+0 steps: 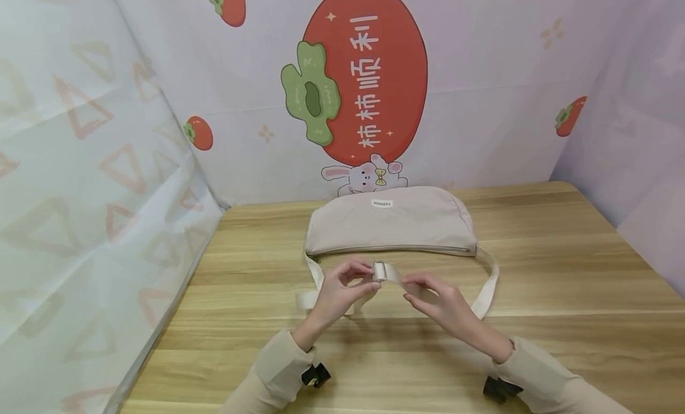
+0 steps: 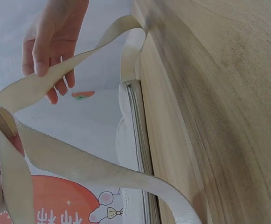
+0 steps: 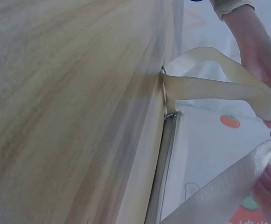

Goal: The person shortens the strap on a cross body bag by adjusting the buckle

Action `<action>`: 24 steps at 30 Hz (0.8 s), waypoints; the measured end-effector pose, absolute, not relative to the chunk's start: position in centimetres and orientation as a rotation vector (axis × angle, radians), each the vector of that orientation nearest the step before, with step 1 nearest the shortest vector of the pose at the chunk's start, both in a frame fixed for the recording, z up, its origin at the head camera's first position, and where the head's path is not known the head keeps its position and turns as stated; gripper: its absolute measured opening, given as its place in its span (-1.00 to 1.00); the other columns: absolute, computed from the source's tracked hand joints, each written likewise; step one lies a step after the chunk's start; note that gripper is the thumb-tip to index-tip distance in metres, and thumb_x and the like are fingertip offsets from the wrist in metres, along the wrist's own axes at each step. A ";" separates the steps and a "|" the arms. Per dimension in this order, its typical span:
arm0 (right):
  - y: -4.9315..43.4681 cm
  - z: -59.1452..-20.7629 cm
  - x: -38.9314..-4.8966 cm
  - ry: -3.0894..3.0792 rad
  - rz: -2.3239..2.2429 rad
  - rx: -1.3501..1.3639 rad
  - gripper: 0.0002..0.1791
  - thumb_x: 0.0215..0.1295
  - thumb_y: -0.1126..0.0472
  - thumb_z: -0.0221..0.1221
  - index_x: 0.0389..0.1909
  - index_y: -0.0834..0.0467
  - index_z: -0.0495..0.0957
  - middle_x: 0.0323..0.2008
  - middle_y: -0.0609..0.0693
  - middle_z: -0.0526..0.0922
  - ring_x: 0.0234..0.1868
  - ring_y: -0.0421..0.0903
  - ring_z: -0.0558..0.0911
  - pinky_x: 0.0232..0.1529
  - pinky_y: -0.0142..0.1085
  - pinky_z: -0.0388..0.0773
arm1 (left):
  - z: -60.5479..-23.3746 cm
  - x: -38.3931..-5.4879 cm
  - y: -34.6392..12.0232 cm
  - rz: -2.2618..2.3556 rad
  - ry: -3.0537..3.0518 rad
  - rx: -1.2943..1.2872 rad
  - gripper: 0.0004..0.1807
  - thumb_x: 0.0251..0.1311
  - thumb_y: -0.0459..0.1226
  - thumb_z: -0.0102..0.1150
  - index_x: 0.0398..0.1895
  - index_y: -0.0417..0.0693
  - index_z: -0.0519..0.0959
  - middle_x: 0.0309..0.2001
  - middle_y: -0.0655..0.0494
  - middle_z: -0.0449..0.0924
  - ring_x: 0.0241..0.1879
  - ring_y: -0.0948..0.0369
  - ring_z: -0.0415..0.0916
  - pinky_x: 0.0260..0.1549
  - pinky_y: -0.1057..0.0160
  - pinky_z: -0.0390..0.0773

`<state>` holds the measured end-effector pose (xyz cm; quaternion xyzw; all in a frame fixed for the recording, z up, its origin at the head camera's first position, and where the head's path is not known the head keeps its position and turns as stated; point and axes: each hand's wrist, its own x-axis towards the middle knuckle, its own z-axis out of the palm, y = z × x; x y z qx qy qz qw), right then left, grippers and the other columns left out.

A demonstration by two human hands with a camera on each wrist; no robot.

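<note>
A pale beige shoulder bag lies on the wooden table with its zipper edge toward me. Its cream webbing strap loops out from both ends, and part of it is lifted between my hands. My left hand pinches the strap at a shiny rectangular slider buckle, thumb below and fingers above. To the right of the buckle, my right hand holds the strap between thumb and fingers. In the left wrist view the strap runs from the buckle down to the table; the left hand is partly cut off there.
Under the bag is a wood-grain table. Behind it hangs a printed cloth backdrop with persimmons and a rabbit, and further cloth closes the left side. Dark wrist mounts sit on both sleeves.
</note>
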<state>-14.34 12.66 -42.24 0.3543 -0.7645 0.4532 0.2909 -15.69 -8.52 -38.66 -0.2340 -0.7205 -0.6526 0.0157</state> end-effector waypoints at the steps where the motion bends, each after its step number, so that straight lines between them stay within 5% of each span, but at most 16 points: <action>1: 12.6 -42.0 -14.3 -2.031 1.213 0.954 -0.50 -0.40 0.64 0.31 -0.28 0.30 0.54 -0.33 0.13 0.60 -0.30 -0.06 0.58 -0.22 -0.54 0.47 | -38.6 -15.6 -8.5 -2.032 -2.247 -0.727 -0.79 -0.11 -0.49 0.26 -0.34 -0.36 0.50 -0.16 -0.17 0.49 -0.17 0.24 0.48 -0.08 0.23 0.46; 7: 12.5 -40.7 -13.8 -2.015 1.209 1.026 -0.50 -0.41 0.67 0.28 -0.26 0.38 0.53 -0.33 0.20 0.59 -0.32 -0.02 0.58 -0.27 -0.49 0.50 | -37.1 -14.8 -8.3 -2.006 -2.252 -0.734 -0.81 -0.11 -0.55 0.22 -0.35 -0.42 0.48 -0.17 -0.25 0.48 -0.18 0.22 0.49 -0.09 0.19 0.46; 15: 13.0 -42.4 -14.6 -2.043 1.221 1.047 -0.48 -0.31 0.58 0.31 -0.17 0.27 0.55 -0.25 0.12 0.61 -0.20 -0.07 0.57 -0.06 -0.57 0.37 | -36.5 -14.5 -8.2 -1.970 -2.278 -0.717 -0.81 -0.10 -0.55 0.21 -0.35 -0.45 0.48 -0.11 -0.26 0.50 -0.13 0.17 0.48 -0.07 0.16 0.45; 24: 13.0 -42.3 -14.4 -2.111 1.255 1.033 -0.54 -0.21 0.58 0.27 -0.17 0.25 0.57 -0.22 0.10 0.61 -0.22 -0.06 0.59 -0.13 -0.53 0.44 | -36.6 -14.5 -8.5 -1.970 -2.291 -0.741 -0.82 -0.07 -0.53 0.21 -0.34 -0.41 0.48 -0.08 -0.24 0.50 -0.11 0.12 0.48 -0.07 0.12 0.44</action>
